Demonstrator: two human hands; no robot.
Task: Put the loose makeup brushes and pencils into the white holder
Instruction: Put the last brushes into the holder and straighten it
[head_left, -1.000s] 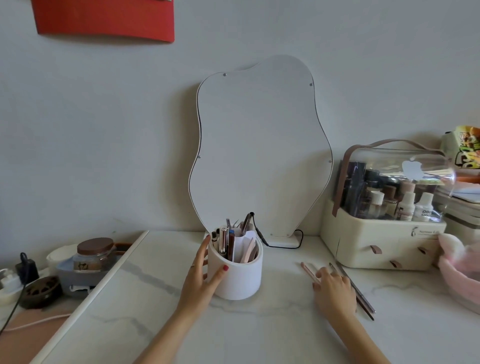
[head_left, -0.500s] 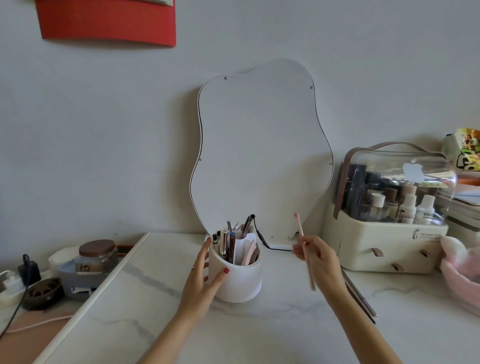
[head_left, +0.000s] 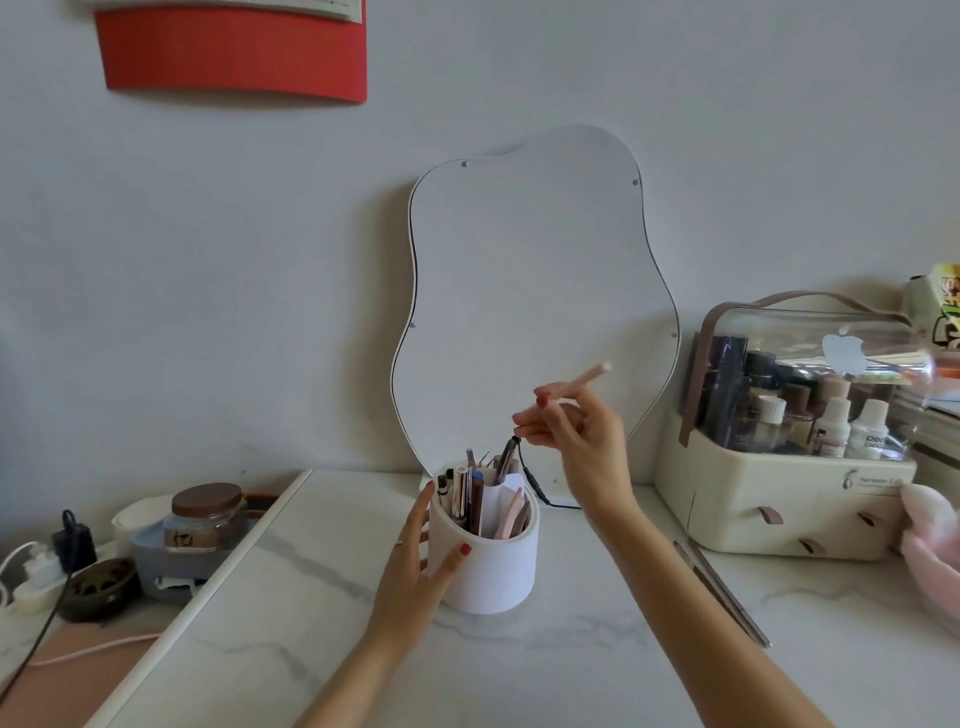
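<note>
Fingers (head_left: 535, 421) of the right hand (head_left: 582, 436) are pinched round a pink pencil (head_left: 587, 378), held tilted above the white holder (head_left: 491, 577). The holder is gripped by the left hand (head_left: 415, 566) on the counter (head_left: 571, 675). Loose brushes (head_left: 722, 592) are seen well to its right.

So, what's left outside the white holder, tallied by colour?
Pale pink pencil, pinched in the right hand: 1
Thin dark sticks, lying on the white marble tabletop: 2
Total: 3 outside the white cylindrical holder
</note>
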